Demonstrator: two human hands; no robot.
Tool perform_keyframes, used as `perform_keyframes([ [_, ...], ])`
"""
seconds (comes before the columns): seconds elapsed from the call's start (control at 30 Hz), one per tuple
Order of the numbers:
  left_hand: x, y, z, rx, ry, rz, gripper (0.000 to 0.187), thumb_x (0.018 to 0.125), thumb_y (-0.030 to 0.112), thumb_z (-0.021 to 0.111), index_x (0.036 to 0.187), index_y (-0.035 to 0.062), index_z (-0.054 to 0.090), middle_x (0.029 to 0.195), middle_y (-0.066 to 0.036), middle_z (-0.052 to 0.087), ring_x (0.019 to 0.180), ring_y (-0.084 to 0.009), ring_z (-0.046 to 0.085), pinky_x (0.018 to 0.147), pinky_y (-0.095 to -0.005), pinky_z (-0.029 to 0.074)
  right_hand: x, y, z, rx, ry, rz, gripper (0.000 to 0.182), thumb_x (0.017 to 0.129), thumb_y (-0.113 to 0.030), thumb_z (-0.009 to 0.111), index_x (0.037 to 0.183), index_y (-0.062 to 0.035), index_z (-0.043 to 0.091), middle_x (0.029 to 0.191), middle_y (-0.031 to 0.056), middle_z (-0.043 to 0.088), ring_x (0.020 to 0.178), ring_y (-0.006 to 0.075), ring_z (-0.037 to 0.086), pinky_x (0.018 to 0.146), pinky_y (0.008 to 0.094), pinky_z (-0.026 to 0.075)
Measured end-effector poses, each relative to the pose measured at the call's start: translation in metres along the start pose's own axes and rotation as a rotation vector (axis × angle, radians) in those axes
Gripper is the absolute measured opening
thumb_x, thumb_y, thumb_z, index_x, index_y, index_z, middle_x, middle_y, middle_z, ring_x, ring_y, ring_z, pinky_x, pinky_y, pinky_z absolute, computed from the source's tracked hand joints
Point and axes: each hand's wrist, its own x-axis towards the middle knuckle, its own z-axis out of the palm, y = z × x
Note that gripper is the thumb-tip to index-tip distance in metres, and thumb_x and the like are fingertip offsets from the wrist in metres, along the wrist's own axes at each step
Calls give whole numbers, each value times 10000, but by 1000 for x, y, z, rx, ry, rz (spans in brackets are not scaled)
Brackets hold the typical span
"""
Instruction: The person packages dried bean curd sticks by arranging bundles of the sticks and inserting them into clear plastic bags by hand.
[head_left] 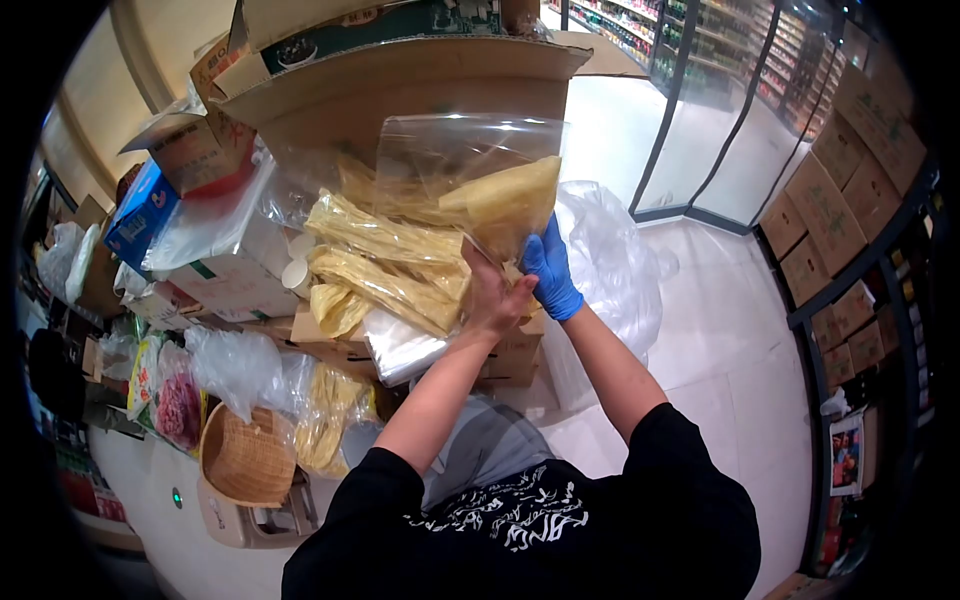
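A clear plastic bag [470, 150] with yellow dried sticks in it is held up at the centre. My right hand [551, 270], in a blue glove, grips the bag's lower right side. My bare left hand [495, 295] is wrapped round its lower edge, thumb toward the glove. More long yellow sticks [385, 250] lie just left of my hands, on top of a cardboard box [515, 355]. A stack of clear, flat plastic bags [400, 345] lies under my left wrist.
A large open carton [420, 85] stands behind the bag. Boxes and a blue box [142, 212] are at the left, a wicker basket [245, 455] at the lower left. White plastic [610, 290] bulges at the right. Cartons [825, 200] are stacked by the glass doors.
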Motion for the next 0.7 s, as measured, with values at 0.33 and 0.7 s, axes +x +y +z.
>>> perform_keyframes([
  [0.33, 33, 50, -13, -207, 29, 82, 1112, 709, 401, 809, 1437, 12, 64, 1449, -164, 240, 1363, -275, 247, 1120, -402, 209, -1, 6, -8, 32, -34, -29, 644, 963, -328, 489, 1412, 47, 220, 1355, 207, 396, 1268, 281, 391, 1056, 350, 299],
  [0.7, 21, 29, -4, -24, 15, 47, 1000, 748, 126, 773, 1383, 33, 7, 1374, -191, 262, 1287, -287, 320, 1079, -361, 260, -19, 24, -23, -174, -217, 48, 811, 950, -378, 482, 1434, 123, 66, 1486, 285, 217, 1399, 343, 225, 1121, 383, 210],
])
